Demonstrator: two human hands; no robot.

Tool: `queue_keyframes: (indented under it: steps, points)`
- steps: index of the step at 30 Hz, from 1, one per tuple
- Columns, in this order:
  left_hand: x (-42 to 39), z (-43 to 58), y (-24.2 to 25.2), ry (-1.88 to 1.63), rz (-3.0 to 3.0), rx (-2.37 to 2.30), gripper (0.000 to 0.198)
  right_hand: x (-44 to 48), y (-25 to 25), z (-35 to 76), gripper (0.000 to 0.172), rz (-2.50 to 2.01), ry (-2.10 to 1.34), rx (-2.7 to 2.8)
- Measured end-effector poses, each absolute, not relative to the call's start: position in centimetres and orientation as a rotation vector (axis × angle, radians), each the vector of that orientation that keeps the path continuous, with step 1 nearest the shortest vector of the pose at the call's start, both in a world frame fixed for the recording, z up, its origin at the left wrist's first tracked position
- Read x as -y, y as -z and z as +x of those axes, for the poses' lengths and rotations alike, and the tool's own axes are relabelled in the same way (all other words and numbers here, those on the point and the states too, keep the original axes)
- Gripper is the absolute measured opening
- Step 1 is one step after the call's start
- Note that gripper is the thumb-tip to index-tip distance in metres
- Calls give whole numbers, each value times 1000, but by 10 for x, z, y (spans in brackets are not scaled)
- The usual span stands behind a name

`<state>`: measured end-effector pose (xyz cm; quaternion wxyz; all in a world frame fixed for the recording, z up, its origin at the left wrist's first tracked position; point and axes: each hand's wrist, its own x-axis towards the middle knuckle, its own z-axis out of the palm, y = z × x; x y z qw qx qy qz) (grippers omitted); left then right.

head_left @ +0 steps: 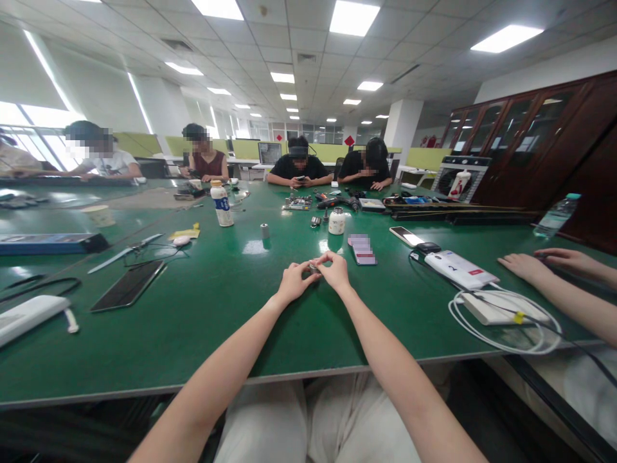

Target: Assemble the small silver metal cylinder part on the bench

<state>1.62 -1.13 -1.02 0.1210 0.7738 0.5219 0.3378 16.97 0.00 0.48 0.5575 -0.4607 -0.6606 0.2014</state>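
Note:
My left hand rests on the green table with its fingers closed round a small, shiny, metallic-looking piece. From the other side my right hand pinches the same piece, and the fingertips of both hands meet there. Fingers cover most of it, so its kind is hard to make out. Just beyond the right hand lies a phone with a lit screen. A white round jar stands behind the hands. Farther left, a small grey cylinder stands upright.
A white bottle stands at back left; a dark tablet lies nearer. Right of my arms are a white power bank and coiled white cable. A co-worker's hands rest farther right. Several people sit across the table.

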Motion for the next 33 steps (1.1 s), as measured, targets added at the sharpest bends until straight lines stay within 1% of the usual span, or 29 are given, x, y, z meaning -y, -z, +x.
queue_keyframes:
  steps: [6, 11, 13, 16, 20, 23, 29, 33]
  points:
    - [13, 17, 7, -966, 2261, -1545, 40, 1, -7, 172, 19, -1104, -428, 1541]
    - [13, 17, 7, -967, 2262, -1546, 41, -1, -5, 171, 5, -1035, -453, 1613]
    - [12, 16, 8, -962, 2259, -1544, 41, -1, -5, 170, 4, -1031, -459, 1624]
    - [12, 16, 9, -962, 2260, -1534, 40, 0, -7, 169, 7, -1021, -448, 1587]
    - [13, 17, 8, -982, 2248, -1524, 43, -3, -10, 171, 19, -1020, -443, 1412]
    - [13, 17, 8, -978, 2237, -1525, 43, -9, -4, 180, 20, -1108, -436, 1326]
    - [13, 17, 8, -982, 2234, -1521, 42, -17, 19, 196, 8, -1452, -525, 1483]
    - [13, 17, 8, -978, 2234, -1518, 43, -17, 22, 198, 5, -1507, -501, 1548]
